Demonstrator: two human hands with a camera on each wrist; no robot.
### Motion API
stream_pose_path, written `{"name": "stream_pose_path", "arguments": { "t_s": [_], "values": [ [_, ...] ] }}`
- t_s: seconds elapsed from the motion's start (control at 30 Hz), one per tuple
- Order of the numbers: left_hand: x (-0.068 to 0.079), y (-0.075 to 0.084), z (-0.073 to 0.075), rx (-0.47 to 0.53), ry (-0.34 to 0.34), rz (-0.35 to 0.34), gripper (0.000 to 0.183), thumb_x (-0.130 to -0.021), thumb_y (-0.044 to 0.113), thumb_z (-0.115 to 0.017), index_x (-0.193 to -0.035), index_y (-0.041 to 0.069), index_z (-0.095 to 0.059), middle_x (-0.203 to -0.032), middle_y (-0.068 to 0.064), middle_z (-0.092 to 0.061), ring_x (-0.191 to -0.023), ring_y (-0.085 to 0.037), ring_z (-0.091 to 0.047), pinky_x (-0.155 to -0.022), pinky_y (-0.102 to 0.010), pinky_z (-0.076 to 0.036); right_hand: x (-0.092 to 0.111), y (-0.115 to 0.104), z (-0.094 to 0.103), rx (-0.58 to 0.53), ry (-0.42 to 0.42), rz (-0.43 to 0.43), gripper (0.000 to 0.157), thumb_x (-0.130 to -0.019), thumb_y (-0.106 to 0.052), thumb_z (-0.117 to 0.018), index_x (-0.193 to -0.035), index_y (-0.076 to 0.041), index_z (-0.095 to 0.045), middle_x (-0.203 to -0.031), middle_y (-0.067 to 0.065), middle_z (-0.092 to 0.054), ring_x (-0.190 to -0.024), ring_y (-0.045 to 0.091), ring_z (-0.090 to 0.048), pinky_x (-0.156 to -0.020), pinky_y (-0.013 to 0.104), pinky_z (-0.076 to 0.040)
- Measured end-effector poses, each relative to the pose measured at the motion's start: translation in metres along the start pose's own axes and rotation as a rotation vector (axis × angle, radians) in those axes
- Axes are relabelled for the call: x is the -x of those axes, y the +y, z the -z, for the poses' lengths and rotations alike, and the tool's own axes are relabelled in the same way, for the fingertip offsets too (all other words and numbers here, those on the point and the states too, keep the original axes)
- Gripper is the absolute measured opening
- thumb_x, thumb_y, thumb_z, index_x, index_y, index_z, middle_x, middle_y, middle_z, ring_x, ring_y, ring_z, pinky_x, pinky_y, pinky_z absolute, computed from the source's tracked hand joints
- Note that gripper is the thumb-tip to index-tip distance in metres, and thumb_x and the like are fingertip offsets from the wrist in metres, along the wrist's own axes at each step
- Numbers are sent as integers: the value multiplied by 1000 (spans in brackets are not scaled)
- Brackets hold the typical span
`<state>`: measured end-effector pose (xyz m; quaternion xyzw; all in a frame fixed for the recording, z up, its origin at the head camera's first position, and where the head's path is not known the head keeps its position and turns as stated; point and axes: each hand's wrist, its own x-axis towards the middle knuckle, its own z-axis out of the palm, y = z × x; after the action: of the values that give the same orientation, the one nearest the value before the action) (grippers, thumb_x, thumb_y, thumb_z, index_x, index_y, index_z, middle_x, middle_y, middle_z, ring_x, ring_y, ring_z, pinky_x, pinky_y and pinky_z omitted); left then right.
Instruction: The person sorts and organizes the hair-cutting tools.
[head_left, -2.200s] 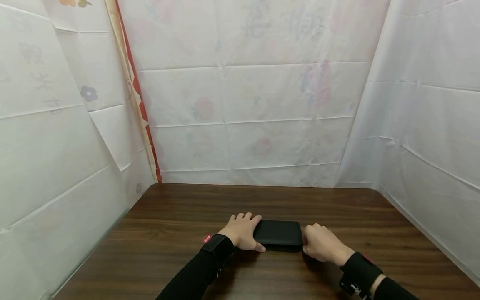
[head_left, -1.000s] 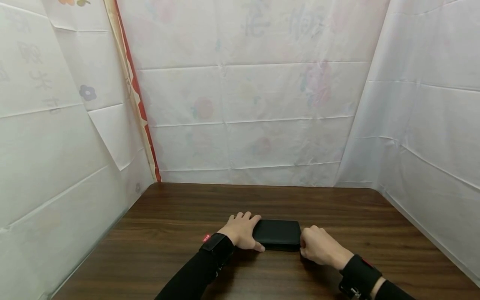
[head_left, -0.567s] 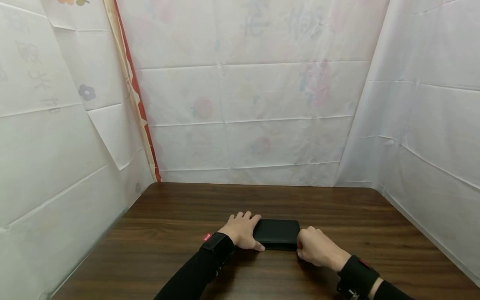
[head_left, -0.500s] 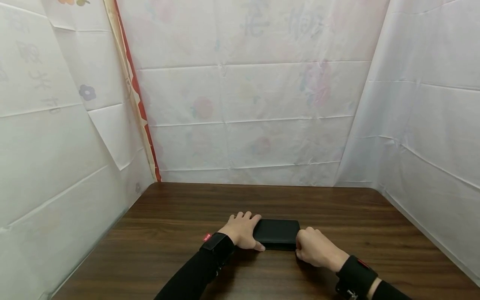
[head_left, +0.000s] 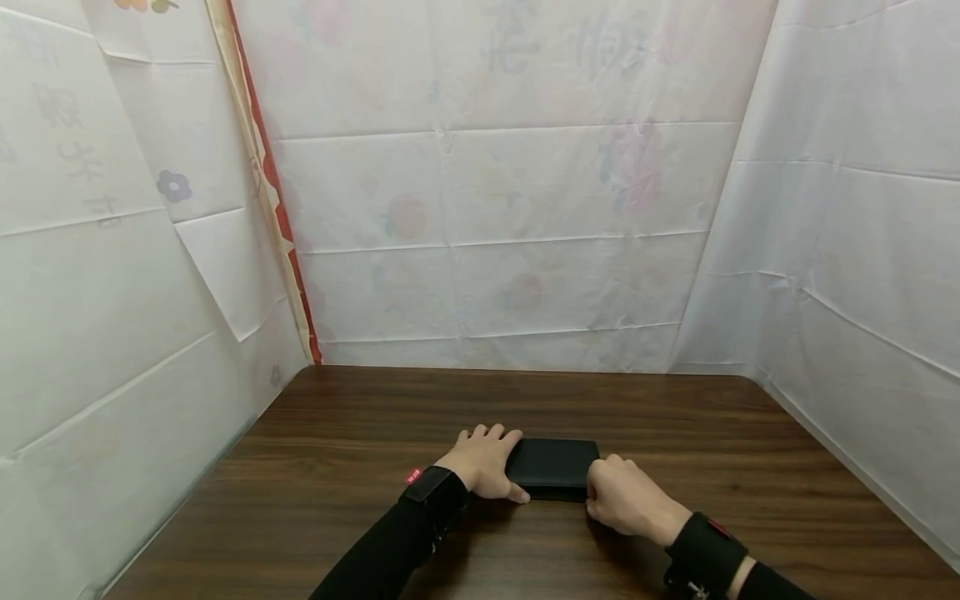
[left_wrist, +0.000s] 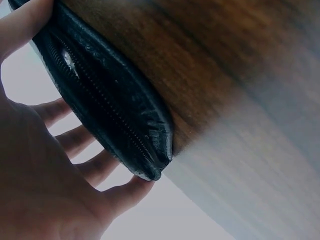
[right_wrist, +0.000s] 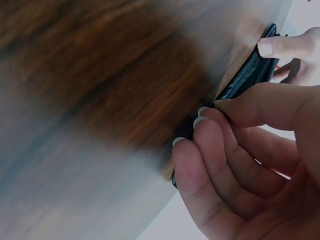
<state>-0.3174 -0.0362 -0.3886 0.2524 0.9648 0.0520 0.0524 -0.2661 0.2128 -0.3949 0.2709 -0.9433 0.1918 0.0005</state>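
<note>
A black zip-up wallet (head_left: 557, 463) lies flat on the wooden table. My left hand (head_left: 483, 465) holds its left end, thumb on the near side and the other fingers spread along the far side. In the left wrist view, two rows of zipper teeth (left_wrist: 109, 106) run round that end with a dark gap between them. At the wallet's near right corner is my right hand (head_left: 628, 496), fingers curled. Its thumb and index finger (right_wrist: 252, 105) pinch at the zipper in the right wrist view; the pull itself is hidden between them.
Brown wood-grain tabletop (head_left: 390, 408) surrounds the wallet. Creased white sheets (head_left: 487, 208) hang behind the table and on both sides. A black strap with a camera is worn on each wrist, such as the right wrist strap (head_left: 705, 550).
My right hand has slid gradually left along the wallet's near right corner, still pinching. The left hand and the wallet have stayed almost in place.
</note>
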Motion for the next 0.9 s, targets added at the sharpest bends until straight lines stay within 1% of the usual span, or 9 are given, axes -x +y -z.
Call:
{"name": "stream_pose_path", "arguments": {
  "t_s": [0.3, 0.63, 0.73, 0.9],
  "values": [
    [-1, 0, -1, -6, 1, -1, 92, -83, 63, -76, -156, 21, -40, -153, -8, -45, -139, -35, -42, -113, -57, -33, -2, -6, -2, 20, 18, 7, 29, -86, 1, -68, -64, -18, -65, -53, -9, -50, -43, 6, -46, -44, 24, -35],
    [-4, -1, -4, -5, -12, 8, 92, -83, 64, -75, -157, 22, -39, -154, -7, -44, -140, -34, -42, -113, -57, -32, -4, -13, -5, 26, 31, 20, 32, -87, 1, -69, -62, -19, -63, -52, -10, -48, -42, 5, -45, -43, 24, -37],
    [-4, 0, -4, -13, -8, 10, 93, -82, 64, -75, -156, 22, -40, -153, -7, -45, -139, -34, -42, -113, -57, -33, -3, -13, -5, 29, 38, 27, 33, -87, 3, -69, -62, -18, -62, -51, -9, -47, -41, 5, -44, -43, 23, -35],
    [-4, 0, -2, -15, -11, 9, 93, -82, 64, -75, -157, 22, -40, -153, -7, -45, -139, -34, -42, -113, -56, -33, -5, -13, -5, 38, 43, 43, 38, -86, 4, -67, -58, -19, -57, -48, -9, -40, -39, 5, -39, -42, 22, -29]
  ]
}}
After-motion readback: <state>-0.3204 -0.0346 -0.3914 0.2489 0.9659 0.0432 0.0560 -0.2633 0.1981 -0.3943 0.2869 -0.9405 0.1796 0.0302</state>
